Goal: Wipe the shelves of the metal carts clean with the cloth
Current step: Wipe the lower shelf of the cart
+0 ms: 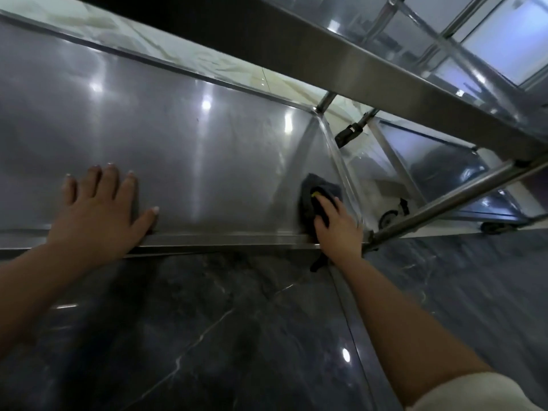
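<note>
A: Two hands on the lower shelf (184, 149) of the metal cart. Left hand (100, 215) at 9 o'clock, fingers straight and spread, palm flat on the steel, heel over the near rim.

B: Holding anything?

A: Nothing. Just pressing the surface. Right hand (336, 226) at 3 o'clock, fingers curled down over a dark grey cloth (318, 197), gripping it against the shelf.

B: Cloth relative to the fingers?

A: Bunched under and ahead of the fingertips, toward 12 o'clock, in the shelf's right near corner, just beside the raised side wall. A loose end hangs below the rim at 6 o'clock from the wrist.

B: Surroundings?

A: Upper shelf edge (370, 75) overhead toward 1 o'clock; second cart (444, 173) at 3 o'clock; dark marble floor (237, 336) below.
</note>
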A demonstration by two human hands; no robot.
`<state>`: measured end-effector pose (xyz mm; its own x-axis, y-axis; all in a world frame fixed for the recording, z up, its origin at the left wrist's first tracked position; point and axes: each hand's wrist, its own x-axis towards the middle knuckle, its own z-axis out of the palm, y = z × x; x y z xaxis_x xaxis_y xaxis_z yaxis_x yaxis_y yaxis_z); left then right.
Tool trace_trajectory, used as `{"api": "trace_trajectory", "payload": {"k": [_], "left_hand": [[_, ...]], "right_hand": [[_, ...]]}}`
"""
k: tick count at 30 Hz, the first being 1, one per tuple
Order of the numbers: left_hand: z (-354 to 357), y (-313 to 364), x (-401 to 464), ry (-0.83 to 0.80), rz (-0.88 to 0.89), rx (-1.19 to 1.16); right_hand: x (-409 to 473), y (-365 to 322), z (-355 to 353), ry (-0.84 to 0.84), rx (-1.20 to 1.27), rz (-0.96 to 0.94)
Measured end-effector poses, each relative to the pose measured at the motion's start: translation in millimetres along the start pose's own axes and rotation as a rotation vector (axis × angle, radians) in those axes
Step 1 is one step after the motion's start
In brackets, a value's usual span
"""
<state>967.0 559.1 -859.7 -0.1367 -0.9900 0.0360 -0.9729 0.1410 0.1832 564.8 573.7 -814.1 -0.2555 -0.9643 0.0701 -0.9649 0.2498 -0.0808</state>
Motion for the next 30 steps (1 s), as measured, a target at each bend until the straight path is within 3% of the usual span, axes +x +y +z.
{"api": "trace_trajectory", "payload": {"k": [3, 7, 11, 17, 24, 30], "left_hand": [[4, 0, 1, 0.009, -0.027, 0.010], [7, -2, 5, -0.036, -0.034, 0.047], [4, -3, 5, -0.076, -0.027, 0.050], [-17, -17, -2, -0.085, 0.027, -0.002], [-47, -33, -46, -0.075, 0.085, -0.066], [-47, -73, -68, -0.028, 0.030, -0.034]], "right_hand": [[-6, 29, -4, 0.040, -0.038, 0.232], [-9, -11, -1, 0.048, -0.017, 0.280], [-34, -84, 4, 0.082, 0.093, -0.025], [-76, -179, 13, -0.053, 0.155, -0.502], [-67, -201, 11, -0.126, 0.170, -0.662], [-60, -258, 16, -0.137, 0.187, -0.803]]}}
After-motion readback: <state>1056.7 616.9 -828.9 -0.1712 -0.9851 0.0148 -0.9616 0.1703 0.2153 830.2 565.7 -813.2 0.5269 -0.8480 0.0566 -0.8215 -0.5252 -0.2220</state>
